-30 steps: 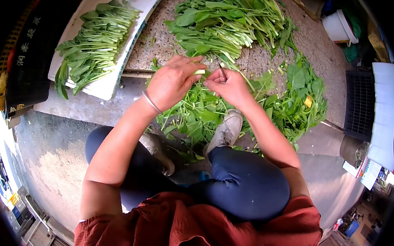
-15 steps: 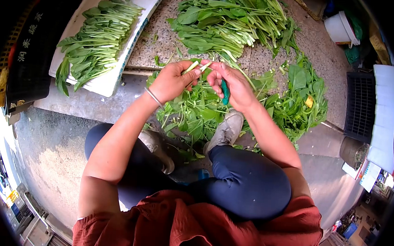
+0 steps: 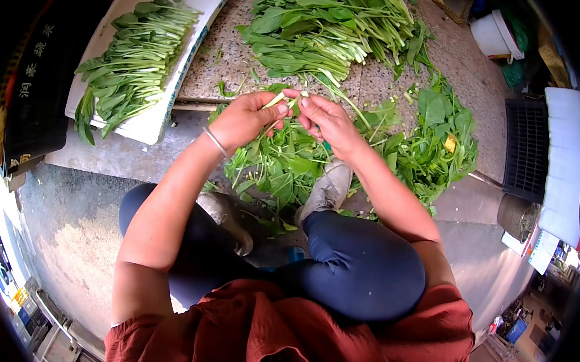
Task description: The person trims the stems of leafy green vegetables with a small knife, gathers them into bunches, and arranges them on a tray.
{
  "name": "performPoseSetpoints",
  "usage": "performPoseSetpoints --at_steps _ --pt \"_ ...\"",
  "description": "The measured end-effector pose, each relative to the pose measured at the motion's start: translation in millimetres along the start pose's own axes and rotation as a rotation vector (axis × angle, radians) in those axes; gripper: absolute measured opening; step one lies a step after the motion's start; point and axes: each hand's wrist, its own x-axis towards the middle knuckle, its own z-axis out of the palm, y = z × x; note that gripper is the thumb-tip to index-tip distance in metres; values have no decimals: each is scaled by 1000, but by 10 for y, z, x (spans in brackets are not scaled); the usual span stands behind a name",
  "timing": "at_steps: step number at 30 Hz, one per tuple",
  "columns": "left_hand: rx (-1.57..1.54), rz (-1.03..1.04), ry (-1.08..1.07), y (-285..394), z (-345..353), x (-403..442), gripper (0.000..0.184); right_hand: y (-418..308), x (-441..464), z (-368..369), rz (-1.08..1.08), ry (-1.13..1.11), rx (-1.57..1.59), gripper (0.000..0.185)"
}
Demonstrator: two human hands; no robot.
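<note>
My left hand (image 3: 249, 118) is closed round a pale leafy-green stalk (image 3: 276, 100), its cut end pointing up toward the fingertips. Close beside it, my right hand (image 3: 331, 125) has thumb and forefinger pinched together at the stalk ends. Curled under that palm is a green-handled tool (image 3: 326, 145); only a sliver of its handle shows, and the rest is hidden by the hand. Below both hands lies a loose heap of leaves and trimmings (image 3: 289, 168). Beyond them rests a large pile of long-stemmed greens (image 3: 324, 32).
A white board (image 3: 155, 125) at the left bears a row of neatly laid greens (image 3: 139, 58). More loose leaves (image 3: 436, 143) spread to the right. A black crate (image 3: 525, 151) and a white bucket (image 3: 494, 36) stand at far right. My shoes (image 3: 329, 186) are below the hands.
My right hand has turned inward and drawn its fingers in, so the green handle is now mostly hidden. Both hands stay close together at the stalk. The whole view has shifted slightly.
</note>
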Motion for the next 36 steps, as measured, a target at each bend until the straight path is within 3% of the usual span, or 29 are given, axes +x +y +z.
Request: performPoseSetpoints --at_steps 3,5,6,8,9,11,13,18,27,29,31,36 --pt "2 -6 8 -7 -8 6 22 81 95 -237 133 43 -12 46" --pt "7 36 4 -98 -48 85 22 130 229 -422 70 443 -436 58" --pt "12 77 1 -147 -58 107 22 188 306 -580 72 443 -435 58" --pt "51 71 37 -181 -51 106 21 304 485 -909 -62 780 -869 71" --pt "95 69 71 -179 -39 117 21 329 563 -980 -61 787 -866 71" --pt "96 66 89 -158 -20 107 22 377 707 -1065 25 649 -503 70" --pt "126 26 143 -129 -11 99 22 399 745 -1089 33 644 -530 59" --pt "88 91 162 -253 -70 187 21 411 602 -912 -32 682 -93 33" --pt "183 157 361 -265 -119 199 20 511 575 -764 -59 717 -3 26" --pt "192 150 368 -276 -155 205 20 482 556 -742 -54 731 6 26" --pt "203 142 371 -278 -178 200 21 343 494 -688 108 740 77 26" --pt "178 127 339 -238 -129 187 22 427 576 -748 110 747 296 25"
